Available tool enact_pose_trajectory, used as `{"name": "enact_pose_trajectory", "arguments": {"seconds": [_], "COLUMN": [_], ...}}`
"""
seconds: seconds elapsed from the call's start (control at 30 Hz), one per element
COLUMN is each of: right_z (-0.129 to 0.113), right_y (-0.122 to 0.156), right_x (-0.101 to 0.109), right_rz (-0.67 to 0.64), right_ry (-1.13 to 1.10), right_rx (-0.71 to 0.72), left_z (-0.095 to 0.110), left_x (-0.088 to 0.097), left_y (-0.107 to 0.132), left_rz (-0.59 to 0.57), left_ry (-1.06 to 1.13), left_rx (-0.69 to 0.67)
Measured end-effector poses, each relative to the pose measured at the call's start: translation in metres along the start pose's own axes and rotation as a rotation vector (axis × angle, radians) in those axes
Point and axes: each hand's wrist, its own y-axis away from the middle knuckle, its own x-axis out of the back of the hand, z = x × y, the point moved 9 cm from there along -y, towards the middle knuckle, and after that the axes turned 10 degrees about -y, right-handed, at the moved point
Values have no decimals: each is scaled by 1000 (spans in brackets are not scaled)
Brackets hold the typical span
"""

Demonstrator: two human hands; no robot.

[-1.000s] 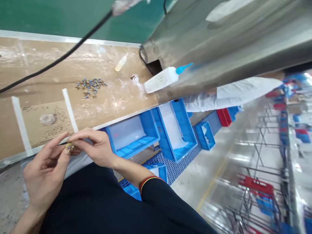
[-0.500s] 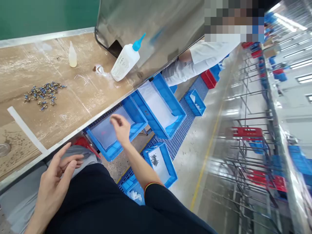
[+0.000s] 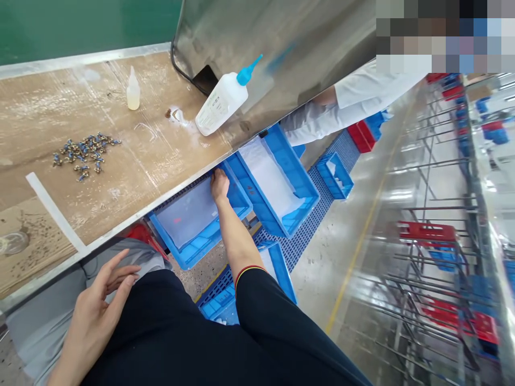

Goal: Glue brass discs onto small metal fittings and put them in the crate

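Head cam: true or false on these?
Right hand is at the rim of the blue plastic tote below the bench edge: true.
Left hand is gripping the brass fittings: false, it is open and empty, above a grey cloth.
The brass fittings lie inside the tote: false, they lie scattered on the wooden bench.
A white squeeze bottle with a blue nozzle lies on the bench: true.
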Motion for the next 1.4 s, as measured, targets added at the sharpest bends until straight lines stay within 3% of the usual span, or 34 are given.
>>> {"name": "enact_pose_trajectory", "arguments": {"seconds": [0.17,0.33,0.6,0.73,0.87,0.93,0.97,1.03,1.1,1.17,1.27,1.4], "right_z": [10,13,15,-8,-61,-107,-139,-216,-291,-346,-391,-412], "right_y": [-2,10,22,46,97,122,130,143,154,160,152,155], "right_x": [-16,-14,8,42,88,104,107,97,71,45,15,-4], "right_rz": [10,32,155,338,531,540,481,207,-119,-304,-354,-414], "right_ry": [63,44,-106,-245,-416,-531,-607,-709,-712,-655,-463,-193], "right_rx": [-30,-6,-10,11,77,193,296,531,718,819,825,784], "left_z": [-6,-9,-14,-25,-30,-28,-27,-22,-18,-21,-41,-82], "left_x": [-2,-11,-12,-13,-16,-17,-17,-13,-6,6,32,83], "left_y": [1,-1,0,1,4,6,7,10,15,21,37,81], "left_rz": [5,-55,-41,-100,-128,-128,-127,-119,-99,-53,65,327], "left_ry": [-17,15,7,25,47,56,59,67,78,96,128,123], "left_rx": [36,16,33,5,-23,-35,-42,-59,-74,-71,-27,54]}}
